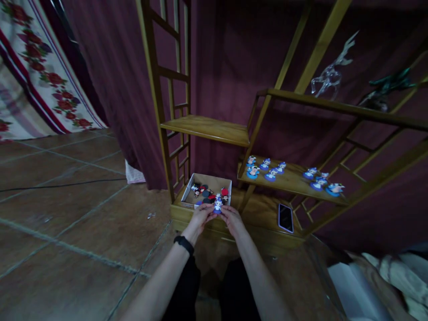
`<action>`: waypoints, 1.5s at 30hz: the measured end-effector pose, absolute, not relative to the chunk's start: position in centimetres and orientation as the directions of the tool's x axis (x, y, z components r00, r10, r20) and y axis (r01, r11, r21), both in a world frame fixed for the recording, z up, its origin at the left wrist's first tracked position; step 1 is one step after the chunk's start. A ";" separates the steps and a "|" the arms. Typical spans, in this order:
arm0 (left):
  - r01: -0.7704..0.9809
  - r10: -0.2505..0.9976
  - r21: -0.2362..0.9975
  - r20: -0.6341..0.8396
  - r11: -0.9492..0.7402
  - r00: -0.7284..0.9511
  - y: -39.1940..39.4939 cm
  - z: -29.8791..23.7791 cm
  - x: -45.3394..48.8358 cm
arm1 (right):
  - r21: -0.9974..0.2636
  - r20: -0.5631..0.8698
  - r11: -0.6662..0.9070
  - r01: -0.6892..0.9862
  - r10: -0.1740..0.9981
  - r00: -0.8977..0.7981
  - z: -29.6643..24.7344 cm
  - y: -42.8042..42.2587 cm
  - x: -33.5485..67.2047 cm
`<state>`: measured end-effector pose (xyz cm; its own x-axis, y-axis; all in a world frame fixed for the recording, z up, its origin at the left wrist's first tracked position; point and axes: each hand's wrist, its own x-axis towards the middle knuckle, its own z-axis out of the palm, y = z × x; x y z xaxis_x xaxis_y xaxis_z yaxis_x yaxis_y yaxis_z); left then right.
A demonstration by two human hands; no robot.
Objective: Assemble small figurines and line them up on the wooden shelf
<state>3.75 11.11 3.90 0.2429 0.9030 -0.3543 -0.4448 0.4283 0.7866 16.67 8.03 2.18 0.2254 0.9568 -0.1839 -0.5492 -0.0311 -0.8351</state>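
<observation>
Between my two hands I hold a small white and purple figurine (218, 205), upright on its round purple base. The fingers of my left hand (202, 215) close on one side of it, and those of my right hand (231, 216) on the other. Just behind them a shallow white box (214, 178) rests on the low shelf. Inside it lies a jumble of red, black and other figurines (203, 191). Similar purple figurines (271, 174) stand on the shelf to the right, along with blue-based ones (253, 172).
A wooden display rack (207, 128) fills the middle and right. A phone (285, 218) lies on its lowest board. Higher up stand a clear deer ornament (329, 78) and a dark green ornament (384, 89). A cable (67, 184) crosses the tiled floor at left.
</observation>
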 end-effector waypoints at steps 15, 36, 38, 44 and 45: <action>-0.403 0.902 0.827 -0.258 0.392 0.347 0.8 0.7 1.8 | -0.847 -0.213 -0.044 -0.530 0.941 0.262 -0.9 -1.7 14.3; -0.177 0.939 0.963 -0.139 0.202 0.316 -0.7 0.9 2.1 | -0.855 -0.250 -0.087 -0.510 0.933 0.259 0.6 -3.4 14.0; -0.190 0.943 0.960 -0.145 0.208 0.298 -0.9 0.8 2.3 | -0.861 -0.255 -0.090 -0.501 0.928 0.271 0.7 -3.5 14.1; -0.179 0.942 0.953 -0.189 0.244 0.279 -1.1 0.9 2.7 | -0.872 -0.255 -0.096 -0.480 0.926 0.278 0.8 -3.9 14.7; -0.181 0.939 0.951 -0.193 0.250 0.284 -1.1 0.9 2.7 | -0.872 -0.257 -0.096 -0.480 0.925 0.281 0.8 -3.9 14.7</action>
